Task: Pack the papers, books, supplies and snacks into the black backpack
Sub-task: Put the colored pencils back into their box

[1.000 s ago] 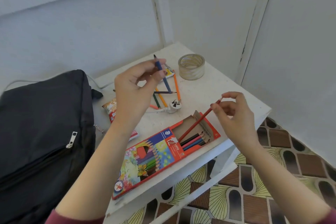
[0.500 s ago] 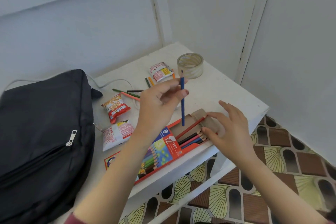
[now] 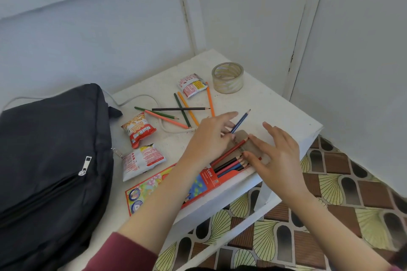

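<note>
Leaning blue pencil [image 3: 241, 121], upright before, over box [image 3: 211, 179]

"luna" on pencil box [image 3: 210, 177]

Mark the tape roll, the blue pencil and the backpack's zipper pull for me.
tape roll [image 3: 228, 87]: head view, on its clear outer wall.
blue pencil [image 3: 241, 120]: head view, middle of the exposed shaft.
zipper pull [image 3: 85, 165]: head view, on the metal tab.

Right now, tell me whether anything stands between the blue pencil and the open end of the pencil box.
Yes. A red pencil juts slantwise out of the pencil box mouth, just below the blue pencil that the left hand holds. The right hand rests its fingers on the flap there too.
</note>
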A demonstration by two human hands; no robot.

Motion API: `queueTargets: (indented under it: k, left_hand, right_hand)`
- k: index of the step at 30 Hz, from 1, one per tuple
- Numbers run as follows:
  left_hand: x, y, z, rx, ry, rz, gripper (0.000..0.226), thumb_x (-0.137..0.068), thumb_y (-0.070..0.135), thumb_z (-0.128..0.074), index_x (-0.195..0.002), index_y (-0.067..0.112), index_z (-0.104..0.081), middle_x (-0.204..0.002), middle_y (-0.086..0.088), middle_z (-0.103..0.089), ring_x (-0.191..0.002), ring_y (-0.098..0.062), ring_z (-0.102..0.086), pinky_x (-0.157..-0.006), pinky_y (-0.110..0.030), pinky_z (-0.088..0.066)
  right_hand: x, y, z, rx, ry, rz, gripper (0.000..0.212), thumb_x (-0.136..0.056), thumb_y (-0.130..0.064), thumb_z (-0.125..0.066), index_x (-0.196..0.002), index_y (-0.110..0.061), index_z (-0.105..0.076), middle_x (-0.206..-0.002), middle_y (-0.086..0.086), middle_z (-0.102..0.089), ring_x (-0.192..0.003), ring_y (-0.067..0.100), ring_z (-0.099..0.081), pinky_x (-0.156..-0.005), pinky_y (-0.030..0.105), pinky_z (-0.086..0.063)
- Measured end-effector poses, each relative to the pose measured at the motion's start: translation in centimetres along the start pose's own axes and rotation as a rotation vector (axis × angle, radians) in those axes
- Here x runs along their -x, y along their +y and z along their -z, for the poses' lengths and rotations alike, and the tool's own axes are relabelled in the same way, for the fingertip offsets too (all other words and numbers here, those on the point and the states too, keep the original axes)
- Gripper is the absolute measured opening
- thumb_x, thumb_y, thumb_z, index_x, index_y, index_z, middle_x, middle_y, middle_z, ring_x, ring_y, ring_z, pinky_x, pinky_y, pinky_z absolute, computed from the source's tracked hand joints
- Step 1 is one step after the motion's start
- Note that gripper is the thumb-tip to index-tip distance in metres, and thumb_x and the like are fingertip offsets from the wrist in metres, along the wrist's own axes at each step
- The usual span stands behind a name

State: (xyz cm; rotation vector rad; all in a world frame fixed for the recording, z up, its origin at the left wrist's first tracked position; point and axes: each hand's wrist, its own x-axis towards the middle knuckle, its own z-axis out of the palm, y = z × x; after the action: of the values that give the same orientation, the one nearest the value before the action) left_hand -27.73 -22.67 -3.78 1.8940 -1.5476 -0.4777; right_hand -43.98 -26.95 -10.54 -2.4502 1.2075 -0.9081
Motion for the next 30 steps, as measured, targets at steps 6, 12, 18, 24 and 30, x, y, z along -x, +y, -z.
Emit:
queueTargets:
  k: [6, 12, 18, 24, 30]
  left_hand:
    - [2.1, -1.3, 0.0, -0.059, 0.023, -0.022, 0.039, -0.085, 0.009, -0.062, -0.122, 0.023, -0.061, -0.104, 0.006, -0.069, -0.09, -0.003, -0.061, -0.086, -0.025, -0.05]
    - [4.8, -2.6, 0.6, -0.401, 0.095, -0.223, 0.023, -0.079, 0.005, -0.065, -0.098, 0.017, -0.073, -0.079, -0.002, -0.069, -0.075, -0.021, -0.061, -0.062, -0.028, -0.045]
    - [6.8, -3.7, 0.4, -0.379, 0.141, -0.22, 0.03, -0.085, 0.034, -0.049, -0.092, 0.016, -0.071, -0.084, 0.003, -0.065, -0.083, -0.012, -0.053, -0.072, -0.026, -0.045]
    - [7.3, -4.6, 0.0, -0.379, 0.157, -0.225, 0.031, -0.085, 0.037, -0.049, -0.095, 0.019, -0.072, -0.105, 0.002, -0.062, -0.1, -0.009, -0.047, -0.085, -0.02, -0.034]
    - [5.7, -4.9, 2.6, -0.239, 0.256, -0.122, 0.021, -0.088, 0.02, -0.054, -0.099, 0.017, -0.071, -0.104, 0.003, -0.064, -0.103, -0.006, -0.048, -0.089, -0.007, -0.028]
  right_hand:
    - [0.1, 0.1, -0.4, 0.016, 0.007, 0.006, 0.05, -0.083, -0.051, -0.046, -0.109, -0.016, -0.071, -0.134, 0.015, -0.052, -0.123, 0.04, -0.045, -0.1, 0.05, -0.033]
    - [0.1, 0.0, -0.4, 0.016, 0.021, 0.039, 0.043, -0.085, -0.047, -0.047, -0.104, -0.019, -0.073, -0.135, 0.017, -0.051, -0.123, 0.041, -0.045, -0.098, 0.055, -0.035]
    - [0.2, -0.4, -0.3, -0.013, -0.006, 0.102, 0.035, -0.09, -0.041, -0.043, -0.107, -0.028, -0.071, -0.139, 0.016, -0.048, -0.126, 0.039, -0.043, -0.099, 0.058, -0.036]
    - [0.4, -1.2, 0.0, 0.065, -0.116, 0.22, 0.049, -0.096, -0.049, -0.025, -0.109, -0.033, -0.069, -0.152, 0.012, -0.028, -0.141, 0.03, -0.018, -0.112, 0.054, -0.011]
    - [-3.3, -3.0, 1.1, -0.256, -0.06, 0.149, 0.036, -0.09, -0.041, -0.041, -0.098, -0.027, -0.074, -0.142, 0.009, -0.044, -0.132, 0.025, -0.033, -0.107, 0.036, -0.021]
